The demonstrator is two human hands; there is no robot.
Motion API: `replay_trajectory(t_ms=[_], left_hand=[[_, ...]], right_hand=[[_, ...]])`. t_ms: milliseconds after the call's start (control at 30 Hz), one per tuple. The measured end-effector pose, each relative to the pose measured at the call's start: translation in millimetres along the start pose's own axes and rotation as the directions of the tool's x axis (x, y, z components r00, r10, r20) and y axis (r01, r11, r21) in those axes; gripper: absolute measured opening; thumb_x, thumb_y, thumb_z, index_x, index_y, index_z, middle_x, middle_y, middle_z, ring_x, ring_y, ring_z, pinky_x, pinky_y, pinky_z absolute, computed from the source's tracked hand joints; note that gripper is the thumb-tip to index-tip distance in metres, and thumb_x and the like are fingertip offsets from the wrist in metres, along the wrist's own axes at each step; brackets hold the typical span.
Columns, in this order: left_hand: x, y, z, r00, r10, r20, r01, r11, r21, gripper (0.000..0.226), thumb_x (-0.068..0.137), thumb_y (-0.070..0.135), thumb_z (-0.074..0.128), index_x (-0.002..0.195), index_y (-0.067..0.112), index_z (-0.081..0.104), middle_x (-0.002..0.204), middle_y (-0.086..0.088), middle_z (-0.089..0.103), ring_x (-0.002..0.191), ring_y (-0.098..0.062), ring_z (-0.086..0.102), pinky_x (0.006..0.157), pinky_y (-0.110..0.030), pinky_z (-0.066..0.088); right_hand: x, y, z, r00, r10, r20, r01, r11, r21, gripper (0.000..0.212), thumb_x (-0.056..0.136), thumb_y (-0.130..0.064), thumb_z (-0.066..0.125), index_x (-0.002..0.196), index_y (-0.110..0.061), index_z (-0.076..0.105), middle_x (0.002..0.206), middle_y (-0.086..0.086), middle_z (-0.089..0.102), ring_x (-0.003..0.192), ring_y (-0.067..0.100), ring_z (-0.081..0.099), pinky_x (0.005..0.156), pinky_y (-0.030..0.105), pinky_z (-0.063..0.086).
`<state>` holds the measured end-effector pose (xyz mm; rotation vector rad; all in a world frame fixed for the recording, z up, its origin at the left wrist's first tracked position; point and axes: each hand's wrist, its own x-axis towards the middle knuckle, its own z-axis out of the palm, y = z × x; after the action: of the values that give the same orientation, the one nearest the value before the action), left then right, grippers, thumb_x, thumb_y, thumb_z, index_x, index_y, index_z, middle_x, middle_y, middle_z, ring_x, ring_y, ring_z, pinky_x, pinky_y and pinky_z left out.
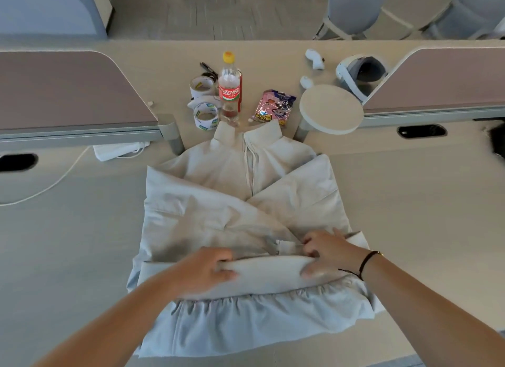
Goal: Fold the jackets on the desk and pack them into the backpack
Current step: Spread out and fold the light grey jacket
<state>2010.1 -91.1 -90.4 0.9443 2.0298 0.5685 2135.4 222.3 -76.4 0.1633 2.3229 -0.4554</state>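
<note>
A pale cream puffer jacket (235, 202) lies front-up on the desk (410, 202), collar away from me, zipper closed, both sleeves folded across its chest. Its bottom hem is turned up into a thick roll near me. My left hand (206, 271) grips the left part of that roll, fingers curled over the fold. My right hand (326, 253) grips the right part, thumb under the fold and fingers on top; a dark cord bracelet is on that wrist. No backpack is in view.
Beyond the collar stand a cola bottle (230, 87), two tape rolls (205, 115), a snack packet (273, 106) and a round white stand (332, 109). A headset (358, 72) and controllers lie farther back. Desk dividers flank both sides; a white cable (54, 183) runs left.
</note>
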Motion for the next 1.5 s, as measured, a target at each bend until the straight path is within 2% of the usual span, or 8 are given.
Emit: replay_trajectory(t_ms=[233, 400, 567, 767, 933, 1300, 1400, 1500], left_hand=[[15, 2, -10, 0.981, -0.174, -0.088, 0.188, 0.964, 0.189, 0.032, 0.089, 0.061, 0.058, 0.096, 0.035, 0.04, 0.091, 0.01, 0.061, 0.082, -0.015, 0.061, 0.073, -0.034, 0.05], [-3, 8, -13, 0.943, -0.329, 0.045, 0.304, 0.912, 0.275, 0.042, 0.076, 0.07, 0.064, 0.099, 0.036, 0.054, 0.102, 0.013, 0.065, 0.093, -0.012, 0.062, 0.081, -0.032, 0.052], [-18, 32, -25, 0.957, -0.289, 0.015, 0.263, 0.889, 0.374, 0.034, 0.087, 0.053, 0.061, 0.069, 0.03, 0.043, 0.07, 0.015, 0.051, 0.066, -0.004, 0.048, 0.058, -0.025, 0.036], [-42, 47, -49, 0.98, -0.19, -0.061, 0.199, 0.905, 0.376, 0.032, 0.098, 0.054, 0.05, 0.115, 0.03, 0.063, 0.099, 0.019, 0.059, 0.101, -0.006, 0.058, 0.087, -0.025, 0.045], [-38, 69, -114, 0.981, -0.113, -0.156, 0.173, 0.873, 0.455, 0.027, 0.099, 0.054, 0.048, 0.118, 0.039, 0.059, 0.104, 0.013, 0.065, 0.1, -0.01, 0.059, 0.084, -0.026, 0.043], [123, 27, -235, 0.774, -0.132, -0.619, 0.548, 0.629, 0.551, 0.036, 0.097, 0.021, 0.048, 0.127, 0.037, 0.059, 0.132, 0.006, 0.059, 0.122, -0.022, 0.051, 0.097, -0.038, 0.039], [153, 12, -176, 0.67, -0.11, -0.734, 0.516, 0.781, 0.353, 0.048, 0.089, 0.02, 0.055, 0.135, 0.034, 0.053, 0.153, -0.001, 0.044, 0.136, -0.029, 0.039, 0.11, -0.043, 0.032], [149, 2, -105, 0.749, -0.062, -0.66, 0.377, 0.859, 0.347, 0.047, 0.095, 0.045, 0.042, 0.138, 0.029, 0.051, 0.156, -0.007, 0.041, 0.138, -0.032, 0.04, 0.115, -0.046, 0.027]], right_hand=[[20, -2, -13, 0.974, -0.06, -0.217, 0.11, 0.968, 0.226, 0.048, 0.079, -0.052, 0.076, 0.068, -0.024, 0.038, 0.065, -0.009, 0.044, 0.061, 0.01, 0.039, 0.06, 0.03, 0.03], [12, 15, -8, 0.997, -0.06, -0.044, 0.065, 0.991, 0.114, 0.054, 0.063, -0.062, 0.081, 0.096, -0.031, 0.051, 0.089, -0.017, 0.053, 0.082, 0.009, 0.05, 0.063, 0.022, 0.036], [-3, 26, -13, 0.975, -0.222, -0.009, 0.22, 0.973, -0.075, 0.038, 0.083, -0.053, 0.063, 0.071, -0.03, 0.035, 0.072, -0.01, 0.044, 0.076, 0.017, 0.044, 0.069, 0.031, 0.036], [-43, 17, -42, 0.926, -0.374, -0.052, 0.374, 0.928, -0.011, 0.034, 0.104, -0.035, 0.045, 0.078, -0.055, 0.039, 0.071, -0.007, 0.047, 0.071, 0.015, 0.048, 0.063, 0.021, 0.034], [-43, -4, -111, 0.902, -0.422, -0.088, 0.422, 0.907, -0.022, 0.019, 0.105, -0.027, 0.046, 0.092, -0.026, 0.059, 0.072, -0.003, 0.057, 0.069, 0.012, 0.053, 0.069, 0.028, 0.041], [109, -11, -246, 0.727, -0.268, -0.632, -0.014, 0.915, -0.404, 0.044, 0.1, -0.023, 0.047, 0.139, -0.043, 0.049, 0.119, -0.004, 0.063, 0.112, 0.025, 0.057, 0.085, 0.037, 0.041], [140, -10, -184, 0.666, -0.108, -0.738, -0.135, 0.956, -0.262, 0.048, 0.084, -0.024, 0.066, 0.131, -0.026, 0.058, 0.124, 0.005, 0.056, 0.117, 0.03, 0.049, 0.096, 0.047, 0.038], [136, -16, -117, 0.635, -0.079, -0.769, -0.04, 0.99, -0.134, 0.042, 0.091, -0.048, 0.057, 0.124, -0.024, 0.063, 0.13, 0.006, 0.057, 0.124, 0.029, 0.051, 0.109, 0.053, 0.035]])
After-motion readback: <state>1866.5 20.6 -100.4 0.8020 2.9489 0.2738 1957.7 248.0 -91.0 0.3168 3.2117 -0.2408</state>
